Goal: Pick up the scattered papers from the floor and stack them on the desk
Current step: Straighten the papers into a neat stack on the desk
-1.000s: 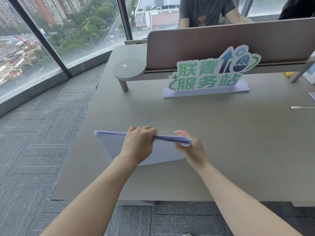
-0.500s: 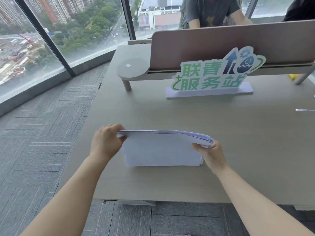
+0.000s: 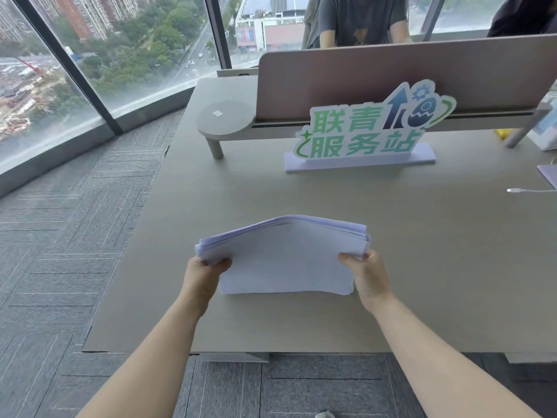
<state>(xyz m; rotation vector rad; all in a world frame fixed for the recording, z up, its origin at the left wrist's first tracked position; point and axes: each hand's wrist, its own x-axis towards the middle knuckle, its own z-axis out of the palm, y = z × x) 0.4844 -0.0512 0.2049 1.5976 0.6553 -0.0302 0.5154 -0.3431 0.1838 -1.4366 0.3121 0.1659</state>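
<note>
A stack of white papers [image 3: 286,254] stands on its near long edge on the grey desk [image 3: 437,267], leaning away from me with its top edge bowed upward. My left hand [image 3: 203,277] grips the stack's left side, thumb on the near face. My right hand [image 3: 366,276] grips its right side the same way. The fingers behind the sheets are hidden.
A green and white cut-out sign [image 3: 364,131] on a pale base stands behind the stack, before a desk divider [image 3: 407,73]. A white cable [image 3: 530,190] lies at the right. A person [image 3: 361,21] sits beyond the divider. Grey carpet [image 3: 60,251] and windows lie to the left.
My left hand slid from the top middle of the stack to its left end. The stack tilted from flat-edged toward me to upright on the desk, and its top edge now bows upward.
</note>
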